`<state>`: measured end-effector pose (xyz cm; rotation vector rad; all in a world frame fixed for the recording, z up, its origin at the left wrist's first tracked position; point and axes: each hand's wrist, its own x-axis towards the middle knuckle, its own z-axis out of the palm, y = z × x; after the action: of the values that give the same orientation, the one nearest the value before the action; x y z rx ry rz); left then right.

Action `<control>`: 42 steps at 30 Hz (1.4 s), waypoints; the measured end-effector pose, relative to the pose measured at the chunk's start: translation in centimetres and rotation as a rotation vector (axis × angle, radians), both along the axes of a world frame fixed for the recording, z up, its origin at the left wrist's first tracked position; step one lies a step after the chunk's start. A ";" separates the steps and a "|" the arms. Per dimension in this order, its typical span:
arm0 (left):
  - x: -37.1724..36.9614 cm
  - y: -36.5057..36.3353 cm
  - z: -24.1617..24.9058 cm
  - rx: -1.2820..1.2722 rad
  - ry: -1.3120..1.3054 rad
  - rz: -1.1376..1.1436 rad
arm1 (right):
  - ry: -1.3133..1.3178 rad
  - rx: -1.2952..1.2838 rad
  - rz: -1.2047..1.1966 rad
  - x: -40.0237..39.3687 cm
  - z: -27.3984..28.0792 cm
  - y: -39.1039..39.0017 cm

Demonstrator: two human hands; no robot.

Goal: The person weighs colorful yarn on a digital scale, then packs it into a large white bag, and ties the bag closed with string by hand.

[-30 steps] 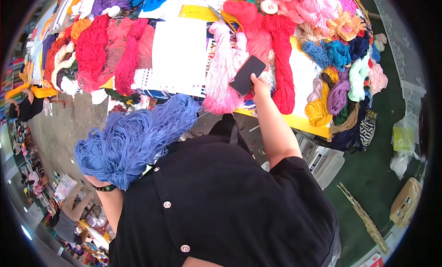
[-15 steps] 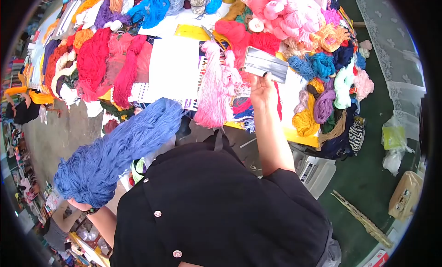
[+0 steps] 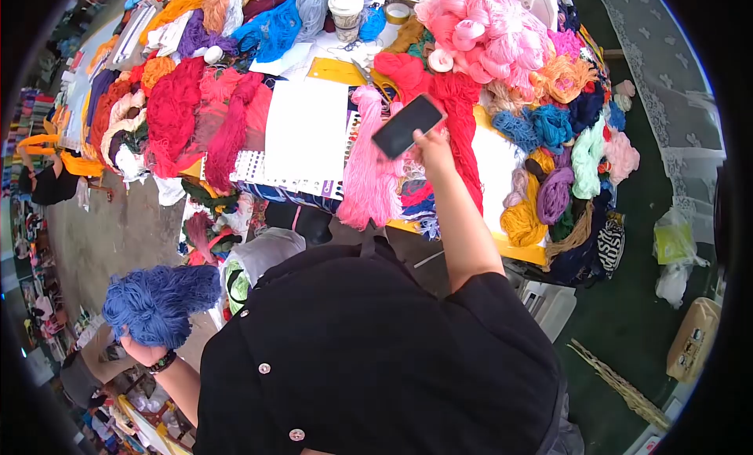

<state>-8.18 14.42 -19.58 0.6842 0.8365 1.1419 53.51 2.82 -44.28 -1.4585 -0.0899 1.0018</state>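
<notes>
Blue yarn [image 3: 159, 302] seemingly clasped by left fingers [image 3: 143, 351].

Cup: kinda patterned with a white lid, standing upright, cup [image 3: 346, 17] near a roll of tape [image 3: 398, 14]
Scissors: yellow-handled scissors [image 3: 365, 74] lying just above a big white sheet [image 3: 306, 130] on the tabletop [image 3: 521, 252]
Curtain: white lace curtain [image 3: 657, 82] off to the right
Green floor: long dried stalks [image 3: 620, 385] on the green floor [image 3: 590, 310], plus a tan pouch [image 3: 694, 340] over by the right edge
Bin: pale plastic bin [image 3: 554, 312] partly tucked under the tabletop
</notes>
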 end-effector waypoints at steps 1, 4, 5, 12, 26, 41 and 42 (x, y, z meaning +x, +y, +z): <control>-0.1 0.0 -0.1 -0.030 0.000 0.033 | 0.028 -0.068 0.075 -0.1 -1.9 -0.2; -0.2 0.2 -0.4 -0.102 0.070 0.157 | 0.092 -0.229 0.293 0.0 -6.1 -0.8; -0.4 0.2 -0.5 -0.101 0.075 0.158 | -0.026 -0.271 0.275 -0.1 -6.8 -0.9; 0.3 -0.6 -0.6 -0.152 0.064 0.092 | -0.752 -0.647 0.437 2.9 -6.4 -1.3; 2.9 -0.1 -1.3 -0.221 0.116 0.190 | -0.849 -0.695 0.149 -6.7 -3.6 2.1; 1.6 0.4 -4.0 -0.284 0.223 0.060 | -1.040 -0.691 0.185 -5.6 -4.6 -3.8; 1.9 0.3 -4.2 -0.290 0.285 0.069 | -1.086 -0.649 0.185 -5.5 -4.9 -4.1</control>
<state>-6.23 14.75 -23.81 0.5859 1.2487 0.9693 48.04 -1.32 -49.23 -2.5003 -0.7447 0.2572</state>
